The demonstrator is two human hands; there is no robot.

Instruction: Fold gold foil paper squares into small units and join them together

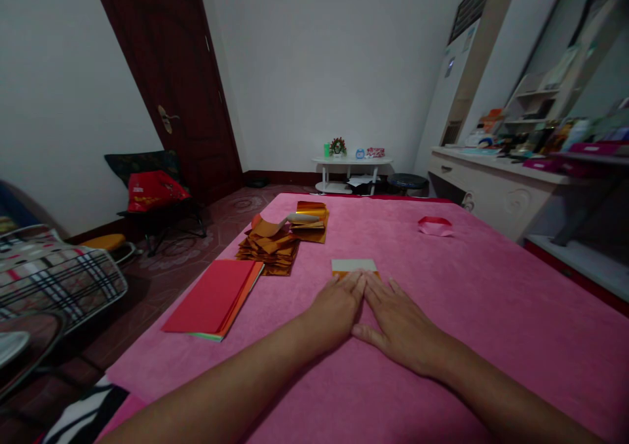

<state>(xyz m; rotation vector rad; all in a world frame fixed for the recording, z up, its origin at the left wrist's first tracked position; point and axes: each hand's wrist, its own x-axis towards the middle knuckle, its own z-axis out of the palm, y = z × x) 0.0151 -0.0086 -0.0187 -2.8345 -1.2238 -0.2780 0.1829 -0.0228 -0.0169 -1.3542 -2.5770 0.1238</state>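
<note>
A small sheet of gold-and-white paper (352, 264) lies flat on the pink cloth (472, 326) in front of me. My left hand (339, 306) rests on its near edge with fingers stretched out flat. Beside it, my right hand (398, 323) is also flat, its fingertips meeting the left ones on the paper and its thumb out to the side. The hands cover the near part of the sheet. To the left sit a pile of folded gold paper (270, 251) and a second stack of gold paper (310, 224).
A stack of red, orange and green paper (216, 296) lies at the left edge of the pink surface. A pink-red paper loop (435, 226) is at the far right. Beyond stand a white side table (351, 161), a dresser (496, 185) and a chair with a red bag (156, 192).
</note>
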